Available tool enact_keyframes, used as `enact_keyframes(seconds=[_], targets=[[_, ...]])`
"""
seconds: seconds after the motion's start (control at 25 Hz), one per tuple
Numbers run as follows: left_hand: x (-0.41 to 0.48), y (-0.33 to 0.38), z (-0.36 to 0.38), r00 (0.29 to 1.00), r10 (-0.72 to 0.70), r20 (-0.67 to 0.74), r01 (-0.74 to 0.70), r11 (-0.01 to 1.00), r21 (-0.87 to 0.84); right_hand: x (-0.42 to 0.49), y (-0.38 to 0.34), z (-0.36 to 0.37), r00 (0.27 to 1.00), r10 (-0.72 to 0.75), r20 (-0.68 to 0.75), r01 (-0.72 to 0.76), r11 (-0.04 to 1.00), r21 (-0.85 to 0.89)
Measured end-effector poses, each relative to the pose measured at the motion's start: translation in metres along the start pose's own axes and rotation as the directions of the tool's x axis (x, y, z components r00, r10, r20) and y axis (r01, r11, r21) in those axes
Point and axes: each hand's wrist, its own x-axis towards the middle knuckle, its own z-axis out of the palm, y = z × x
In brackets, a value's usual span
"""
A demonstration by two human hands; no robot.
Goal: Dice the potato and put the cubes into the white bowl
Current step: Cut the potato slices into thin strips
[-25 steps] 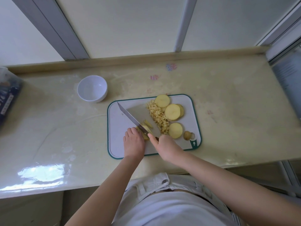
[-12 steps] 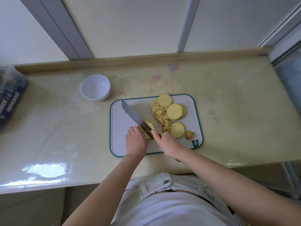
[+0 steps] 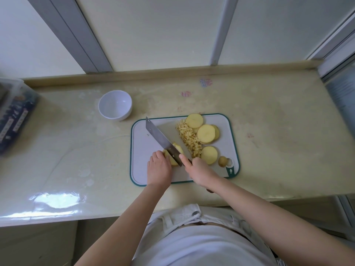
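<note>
home kitchen: glossy cream countertop (image 3: 269, 131), cutting board (image 3: 142, 150) with potato slices (image 3: 206, 133), cleaver (image 3: 159, 137), white bowl (image 3: 115, 105)

My glossy beige worktop (image 3: 269, 141) carries the white bowl (image 3: 115, 105) towards the back, the board (image 3: 142, 146) nearer me on its right, and a plastic box (image 3: 13, 112) at the left edge.
</note>
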Motion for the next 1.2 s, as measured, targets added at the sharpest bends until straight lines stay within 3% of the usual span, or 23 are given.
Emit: enact_keyframes(seconds=[0.28, 0.52, 0.88, 1.2], targets=[[-0.001, 0.007, -0.004, 0.999, -0.027, 0.034, 0.031, 0.991, -0.128, -0.002, -0.005, -0.004, 0.999, -0.04, -0.023, 0.036, 0.99, -0.136], [0.006, 0.015, -0.006, 0.997, -0.05, 0.052, 0.059, 0.98, -0.191, -0.008, -0.004, -0.018, 0.995, -0.022, -0.097, 0.015, 0.997, -0.075], [0.007, 0.015, -0.006, 0.992, -0.059, 0.109, 0.059, 0.998, 0.001, -0.026, 0.0, -0.011, 0.997, -0.008, -0.081, 0.011, 0.999, 0.043], [0.008, 0.017, -0.006, 0.992, -0.048, 0.12, 0.043, 0.998, 0.045, -0.03, -0.002, -0.005, 0.996, -0.003, -0.093, 0.007, 0.999, 0.036]])
